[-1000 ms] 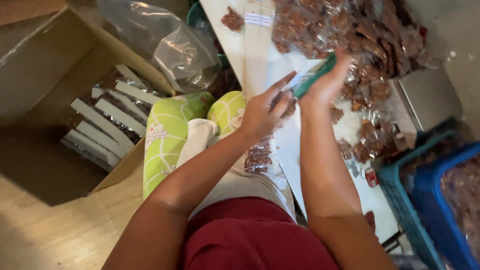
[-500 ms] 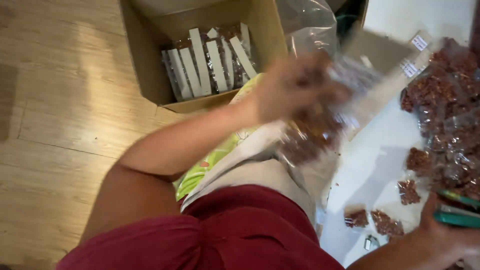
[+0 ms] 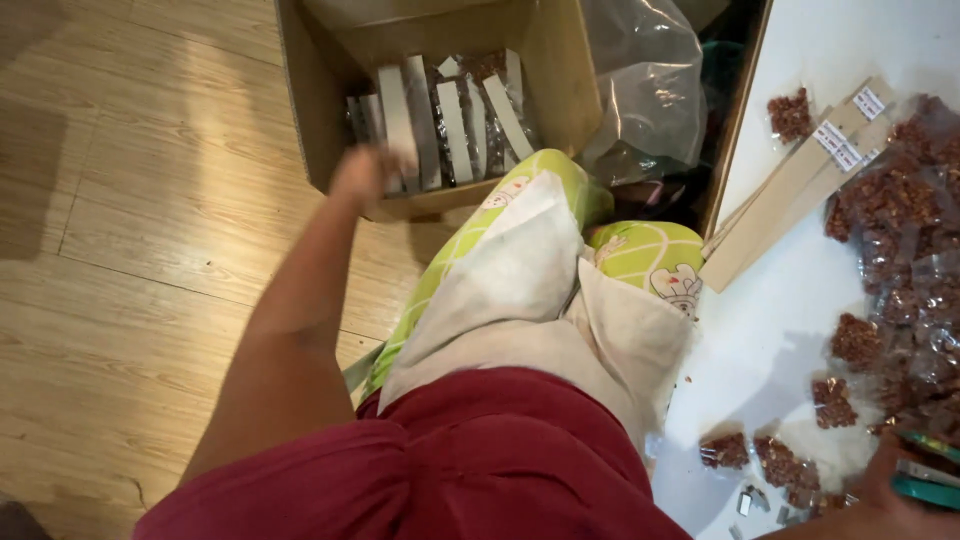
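My left hand (image 3: pixel 363 172) reaches over the front edge of an open cardboard box (image 3: pixel 320 120) on the floor. It is blurred, and it touches or lies just beside the sealed packets (image 3: pixel 440 120) with white card headers that stand in the box. Whether its fingers still hold one I cannot tell. At the bottom right corner my right hand (image 3: pixel 880 495) rests on the white table (image 3: pixel 790 300), gripping a green stapler (image 3: pixel 925 480). Small clear packets of brown snack (image 3: pixel 790 465) lie just left of that hand.
A heap of filled clear bags (image 3: pixel 900 220) and long card strips (image 3: pixel 800 190) lies on the table at right. A crumpled clear plastic bag (image 3: pixel 645 90) sits between box and table. A green patterned cushion (image 3: pixel 640 255) and white cloth (image 3: pixel 520 270) cover my lap. Wood floor (image 3: pixel 150 250) lies at left.
My left hand carried a packet from the table across to the box and now reaches into it. My right hand dropped to the table's near edge with the stapler.
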